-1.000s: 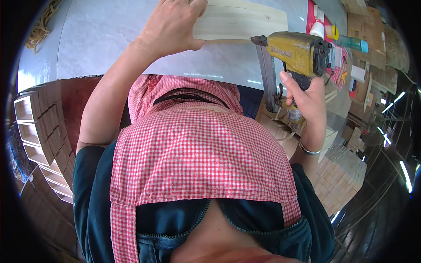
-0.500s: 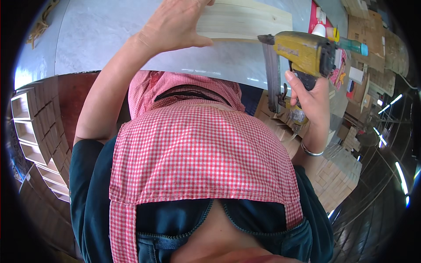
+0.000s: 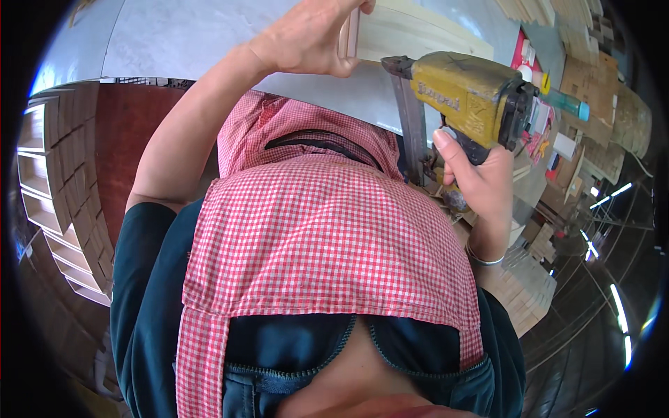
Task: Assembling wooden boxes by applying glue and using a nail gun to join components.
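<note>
A yellow and black nail gun (image 3: 460,97) fills my right hand (image 3: 481,171), whose fingers wrap round its dark grip. Its nose points left, close to the near edge of a pale wooden board (image 3: 425,31) on the table. My left hand (image 3: 313,38) is closed at the board's left end, thumb nearest me, on a narrow upright wooden strip (image 3: 349,33). The left fingertips lie partly out of the picture at the top. I cannot tell whether the gun's nose touches the wood.
The light grey table (image 3: 181,38) runs across the top. Stacked wooden boxes (image 3: 66,167) stand low at the left. A teal-capped bottle (image 3: 564,104) and small items lie right of the gun. More wooden blocks (image 3: 523,289) are stacked at the lower right.
The nail gun has moved left, its nose closer to my left hand. My left hand has shifted right, and the upright strip now shows between its fingers. The whole view has turned slightly.
</note>
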Motion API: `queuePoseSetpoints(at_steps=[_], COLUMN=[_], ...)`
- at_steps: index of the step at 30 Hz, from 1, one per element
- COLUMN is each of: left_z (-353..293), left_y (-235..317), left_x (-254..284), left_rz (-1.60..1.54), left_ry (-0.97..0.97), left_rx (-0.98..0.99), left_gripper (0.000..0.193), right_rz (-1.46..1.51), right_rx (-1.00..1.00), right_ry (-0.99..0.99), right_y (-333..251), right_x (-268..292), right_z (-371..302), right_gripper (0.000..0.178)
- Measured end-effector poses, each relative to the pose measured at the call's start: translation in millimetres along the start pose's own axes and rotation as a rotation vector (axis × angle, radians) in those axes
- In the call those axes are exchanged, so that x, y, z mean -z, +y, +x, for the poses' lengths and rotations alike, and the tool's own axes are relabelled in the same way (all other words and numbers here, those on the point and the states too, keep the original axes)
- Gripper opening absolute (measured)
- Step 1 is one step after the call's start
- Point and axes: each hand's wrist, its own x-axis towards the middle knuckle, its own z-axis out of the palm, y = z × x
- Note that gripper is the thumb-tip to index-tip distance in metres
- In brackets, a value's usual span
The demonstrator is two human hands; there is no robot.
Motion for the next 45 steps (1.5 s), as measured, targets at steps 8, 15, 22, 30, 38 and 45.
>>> queuePoseSetpoints(at_steps=[8, 15, 22, 30, 38, 45], left_z=[18, 11, -14, -25, -28, -42], left_y=[13, 7, -13, -31, -34, -19], left_x=[-7, -7, 1, 1, 5, 12], left_rz=[0.024, -0.009, -0.009, -0.029, -0.023, -0.109], left_ry=[0.025, 0.07, 0.124, 0.19, 0.146, 0.39], left_rx=[-0.044, -0.041, -0.123, -0.205, -0.166, -0.185], left_gripper=[0.064, 0.063, 0.064, 0.064, 0.063, 0.041], right_rz=[0.05, 0.063, 0.101, 0.019, -0.05, -0.08], right_rx=[-0.005, -0.123, 0.056, 0.043, -0.019, 0.088], right_ry=[0.002, 0.025, 0.097, 0.021, -0.025, -0.008], right_y=[-3, -12, -20, -32, -45, -49], right_x=[1, -11, -43, -54, -46, -35], right_z=[-1, -5, 3, 28, 36, 44], right_gripper=[0.028, 0.02, 0.014, 0.016, 0.019, 0.022])
